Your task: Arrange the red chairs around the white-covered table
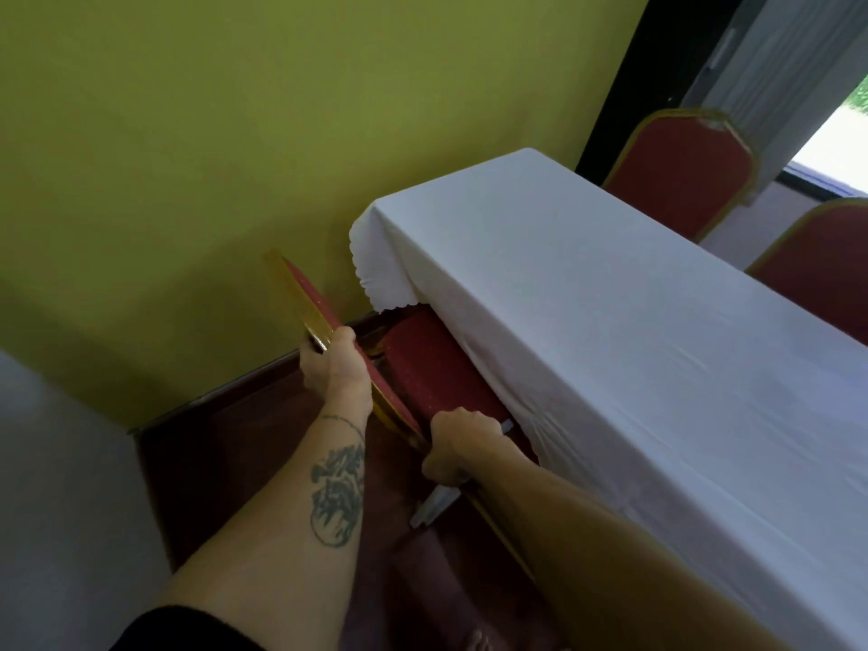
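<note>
A red chair with a gold frame stands at the near long side of the white-covered table. Its red seat is partly tucked under the hanging cloth. My left hand grips the top edge of its backrest. My right hand holds the chair lower down, at the frame beside the seat. Two more red chairs stand on the table's far side, one near the window and another at the right edge.
A yellow-green wall runs close behind the table's end. The floor is dark red. A grey wall sits at the left. A window with pale curtains is at the top right.
</note>
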